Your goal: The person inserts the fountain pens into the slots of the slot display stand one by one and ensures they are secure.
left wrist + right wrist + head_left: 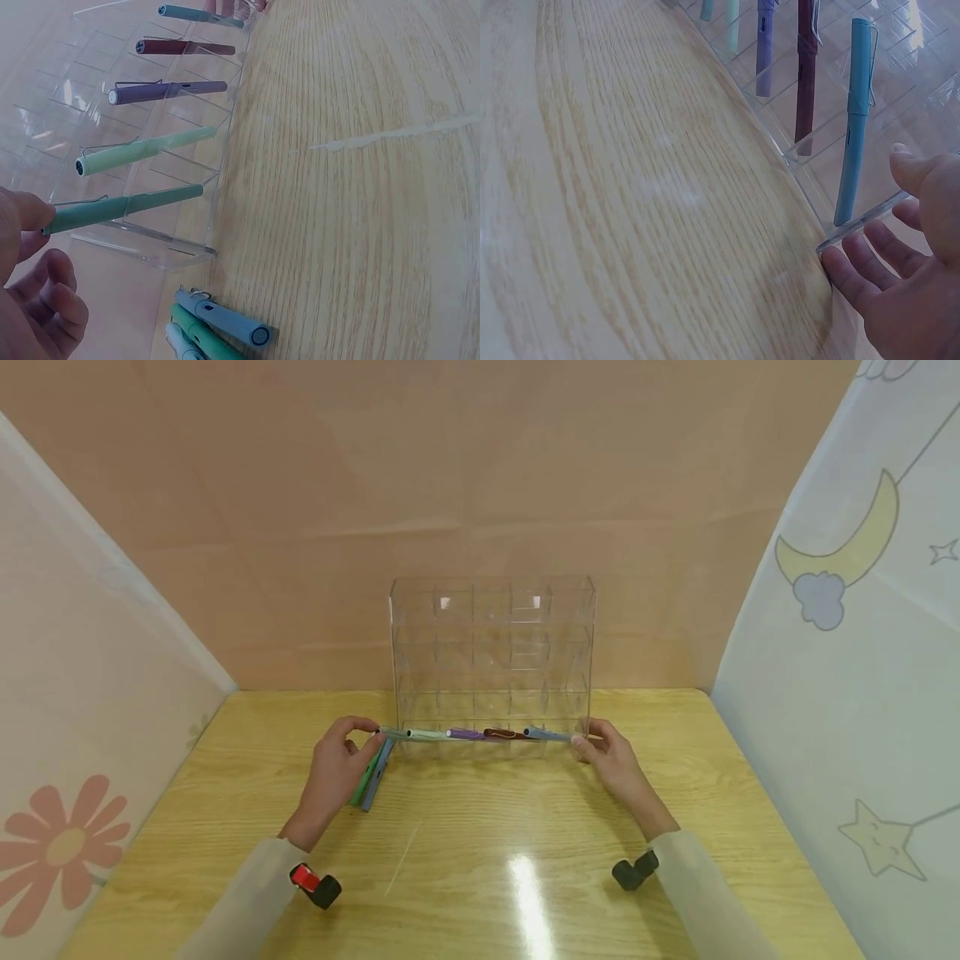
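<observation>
Nearest lies the wood-grain surface [450,860], smooth enough, by its shine, that light things should slide on it. Just left of the rack's front corner, a green pen [364,783] and a slate pen [378,775] lie on it; the left wrist view shows part of a pale pen [178,341] next to them. Loose like this, they look best lifted by the middle of the barrel.

The left grip [337,764] pinches the cap end of the teal pen [127,211] between thumb and finger; the pen's far end reaches into the leftmost part of the rack's bottom row. It should be light, stiff and a little slick, so a gentle pinch on the cap would do, off the thin wire clip.

The right grip [617,766] holds the rack's lower right wall, thumb inside, fingers outside; how firmly, I cannot tell.

Further right in that row sit a mint pen [427,735], a purple pen [465,734], a maroon pen [510,734] and a blue pen [547,734].

The clear rack [491,647] stands upright behind, probably rigid but brittle; its outer walls seem a safer hold than the thin dividers. The peach backdrop [480,468] rises beyond.
</observation>
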A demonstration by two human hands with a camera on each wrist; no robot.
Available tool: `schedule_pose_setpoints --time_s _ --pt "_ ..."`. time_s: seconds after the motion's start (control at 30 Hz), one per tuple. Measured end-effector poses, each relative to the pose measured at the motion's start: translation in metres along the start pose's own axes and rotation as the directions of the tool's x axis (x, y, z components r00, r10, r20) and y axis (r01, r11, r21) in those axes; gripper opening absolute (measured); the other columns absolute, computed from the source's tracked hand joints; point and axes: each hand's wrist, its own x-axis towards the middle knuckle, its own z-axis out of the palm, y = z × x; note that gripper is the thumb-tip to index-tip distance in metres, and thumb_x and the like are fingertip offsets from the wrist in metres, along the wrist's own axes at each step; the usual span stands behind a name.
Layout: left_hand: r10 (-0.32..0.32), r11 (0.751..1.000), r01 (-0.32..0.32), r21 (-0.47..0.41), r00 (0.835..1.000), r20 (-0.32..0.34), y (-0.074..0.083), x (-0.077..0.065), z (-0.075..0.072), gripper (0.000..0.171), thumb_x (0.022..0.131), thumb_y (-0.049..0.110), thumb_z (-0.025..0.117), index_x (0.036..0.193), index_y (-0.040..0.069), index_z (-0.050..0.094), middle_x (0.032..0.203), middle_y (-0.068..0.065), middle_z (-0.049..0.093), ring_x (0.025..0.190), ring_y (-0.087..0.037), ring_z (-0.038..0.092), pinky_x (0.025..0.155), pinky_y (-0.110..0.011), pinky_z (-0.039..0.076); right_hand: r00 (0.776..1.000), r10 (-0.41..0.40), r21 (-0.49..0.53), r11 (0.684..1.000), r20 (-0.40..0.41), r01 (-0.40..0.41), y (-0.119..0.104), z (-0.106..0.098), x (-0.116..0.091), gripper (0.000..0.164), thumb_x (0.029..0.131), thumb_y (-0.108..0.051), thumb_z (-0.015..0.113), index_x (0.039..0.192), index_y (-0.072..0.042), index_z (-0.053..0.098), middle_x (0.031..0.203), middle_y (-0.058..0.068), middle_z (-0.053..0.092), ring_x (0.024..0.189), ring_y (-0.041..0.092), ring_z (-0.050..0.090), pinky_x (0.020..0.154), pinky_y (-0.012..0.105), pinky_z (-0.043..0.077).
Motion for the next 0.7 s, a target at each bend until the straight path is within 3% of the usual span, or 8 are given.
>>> schedule_pose_setpoints --time_s 0.17,0.27,0.37,0.43,0.7 --pt "-0.009 1.000 0.009 -0.013 1.000 0.012 0.000 -0.001 -0.001 0.032 0.107 0.034 0.066 0.128 0.010 0.066 0.129 -0.012 0.063 0.054 -0.010 0.044 0.049 -0.027 0.039 1.000 -0.002 0.005 1.000 0.005 0.002 0.000 0.000 0.001 0.063 0.110 -0.033 0.061 0.156 0.005 0.040 0.158 0.026 0.047 0.144 0.048 0.052 0.095 0.028 0.060" --pt "-0.025 0.999 0.026 -0.033 1.000 0.016 -0.001 -0.002 -0.001 0.034 0.107 0.036 0.066 0.130 0.011 0.064 0.099 -0.009 0.064 0.050 -0.011 0.042 0.046 -0.028 0.037 1.000 0.000 0.008 1.000 0.006 0.000 0.000 0.001 0.001 0.063 0.110 -0.034 0.061 0.156 0.004 0.040 0.158 0.026 0.047 0.144 0.048 0.052 0.096 0.029 0.060" --pt "-0.060 0.997 0.061 -0.055 0.998 0.017 -0.003 -0.003 -0.002 0.039 0.107 0.041 0.065 0.133 0.011 0.062 0.066 -0.001 0.052 0.047 -0.012 0.039 0.043 -0.029 0.036 1.000 0.004 0.010 1.000 0.008 -0.004 0.000 0.001 0.001 0.064 0.110 -0.034 0.061 0.157 0.004 0.039 0.158 0.026 0.046 0.145 0.048 0.051 0.096 0.029 0.060" --pt "-0.080 0.994 0.081 -0.067 0.997 0.016 -0.005 -0.004 -0.004 0.040 0.108 0.041 0.064 0.133 0.011 0.061 0.055 0.002 0.044 0.045 -0.011 0.037 0.042 -0.029 0.035 1.000 0.007 0.006 1.000 0.008 -0.007 0.000 0.001 0.001 0.065 0.110 -0.035 0.061 0.157 0.004 0.039 0.158 0.026 0.046 0.146 0.048 0.050 0.097 0.031 0.060" --pt "-0.094 0.995 0.093 -0.022 0.995 -0.036 -0.021 -0.005 -0.014 0.037 0.109 0.040 0.060 0.130 0.010 0.063 0.056 0.005 0.045 0.045 -0.009 0.037 0.043 -0.029 0.036 1.000 0.010 -0.004 1.000 0.010 -0.010 -0.002 -0.001 -0.001 0.065 0.110 -0.037 0.061 0.157 0.003 0.040 0.158 0.025 0.047 0.147 0.047 0.050 0.102 0.038 0.060"
